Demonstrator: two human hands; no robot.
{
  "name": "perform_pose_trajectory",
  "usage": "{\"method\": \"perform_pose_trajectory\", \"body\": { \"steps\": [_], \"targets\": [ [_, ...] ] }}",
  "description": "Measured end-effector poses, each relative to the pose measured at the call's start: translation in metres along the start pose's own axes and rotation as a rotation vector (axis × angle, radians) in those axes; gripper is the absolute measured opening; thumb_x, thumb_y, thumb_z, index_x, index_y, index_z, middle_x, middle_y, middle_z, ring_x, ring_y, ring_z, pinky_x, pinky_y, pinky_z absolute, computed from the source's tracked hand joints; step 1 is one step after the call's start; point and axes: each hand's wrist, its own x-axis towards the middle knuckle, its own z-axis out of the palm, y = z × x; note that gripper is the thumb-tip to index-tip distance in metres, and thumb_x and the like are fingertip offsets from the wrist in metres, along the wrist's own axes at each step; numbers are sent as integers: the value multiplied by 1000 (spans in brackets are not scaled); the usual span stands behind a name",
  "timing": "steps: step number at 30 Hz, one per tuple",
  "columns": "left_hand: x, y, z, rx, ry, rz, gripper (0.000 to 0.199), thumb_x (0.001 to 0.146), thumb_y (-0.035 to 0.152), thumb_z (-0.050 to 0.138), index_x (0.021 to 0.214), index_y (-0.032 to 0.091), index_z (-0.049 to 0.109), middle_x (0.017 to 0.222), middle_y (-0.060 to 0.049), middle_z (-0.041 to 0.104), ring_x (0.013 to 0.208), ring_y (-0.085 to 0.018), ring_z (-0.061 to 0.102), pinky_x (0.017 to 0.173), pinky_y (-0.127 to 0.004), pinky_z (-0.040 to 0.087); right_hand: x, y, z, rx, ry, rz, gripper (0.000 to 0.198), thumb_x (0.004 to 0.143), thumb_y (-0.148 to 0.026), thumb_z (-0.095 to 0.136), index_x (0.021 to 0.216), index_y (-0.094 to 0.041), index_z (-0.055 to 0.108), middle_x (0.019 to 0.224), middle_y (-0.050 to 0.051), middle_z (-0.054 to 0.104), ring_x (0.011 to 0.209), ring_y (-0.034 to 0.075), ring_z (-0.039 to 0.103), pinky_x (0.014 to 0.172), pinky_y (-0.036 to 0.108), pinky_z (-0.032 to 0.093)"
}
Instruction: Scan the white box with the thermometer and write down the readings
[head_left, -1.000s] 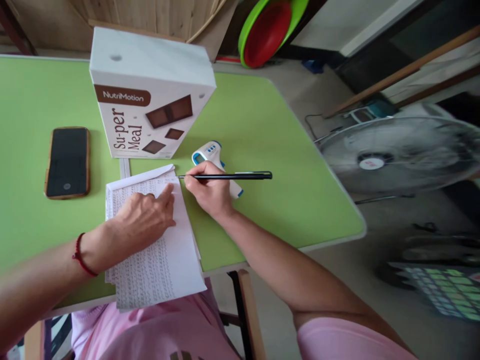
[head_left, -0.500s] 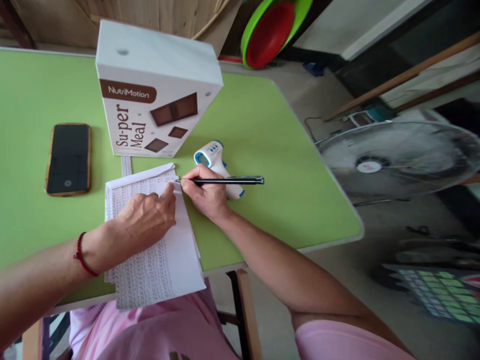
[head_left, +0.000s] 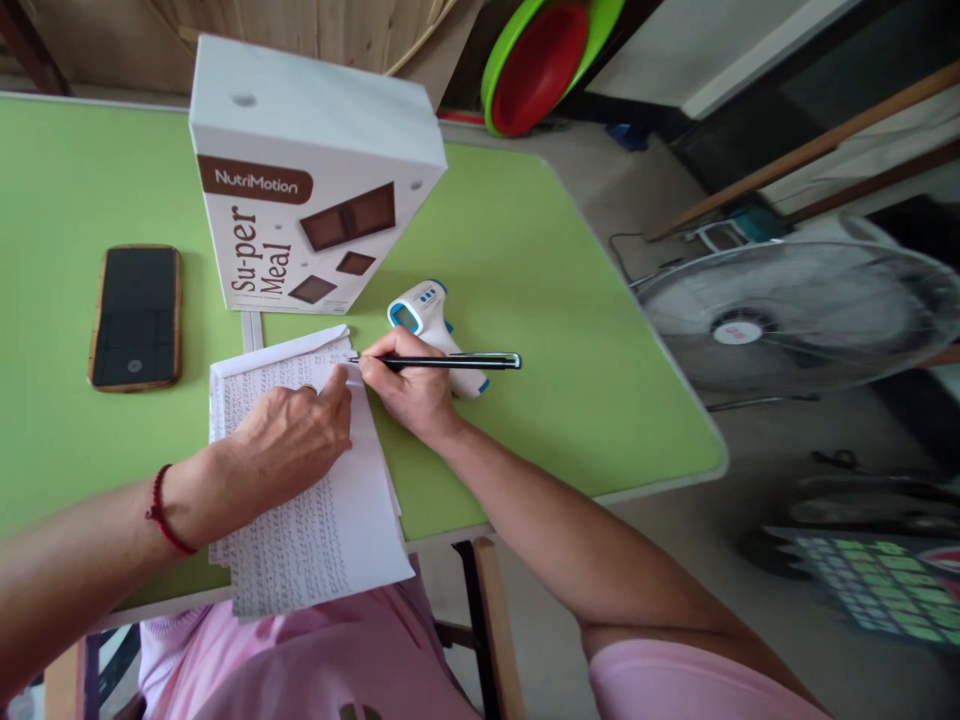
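A stack of white papers (head_left: 322,530) covered in small handwriting lies at the near edge of the green table (head_left: 525,260). My left hand (head_left: 289,435) rests flat on the top sheet, index finger pointing toward its upper right corner. My right hand (head_left: 409,385) grips a black pen (head_left: 450,361) held almost level, its tip touching the paper's top right corner beside my left fingertip. A white and blue infrared thermometer (head_left: 427,315) lies just behind my right hand.
A white NutriMotion Su-per Meal box (head_left: 300,190) stands behind the papers. A dark phone in a brown case (head_left: 136,317) lies to the left. A standing fan (head_left: 795,315) is off the table's right edge, and green and red basins (head_left: 540,60) lean at the back.
My right hand has slid the pen slightly left, bringing its tip onto the paper's corner. My left hand has stayed on the sheet.
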Motion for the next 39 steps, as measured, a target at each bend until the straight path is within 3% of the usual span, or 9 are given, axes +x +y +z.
{"method": "perform_pose_trajectory", "body": {
  "steps": [17,23,32,39],
  "targets": [
    [-1,-1,0,36,18,13,25,90,23,61,109,10,68,129,-17,61,51,-13,57,38,-28,30,0,5,0,5,13,-114,15,77,-21,54,63,-22,47,53,-6,50,49,9,42,47,23,35],
    [-1,-1,0,20,41,4,23,90,24,60,106,10,69,123,-15,64,51,-14,56,38,-29,29,0,7,2,2,84,-162,14,78,-19,54,64,-22,49,55,-5,53,50,9,44,49,23,36],
    [-2,-1,2,14,12,7,22,91,20,59,108,10,66,129,-18,60,55,-13,57,40,-28,27,1,6,1,-5,24,-125,16,77,-19,54,64,-23,46,53,-6,51,49,9,44,48,24,35],
    [-1,-1,1,18,10,2,26,94,28,56,110,10,65,129,-18,60,55,-14,59,40,-29,30,0,7,1,6,43,-114,15,77,-20,54,63,-23,47,52,-6,50,49,9,44,48,24,36]
  ]
}}
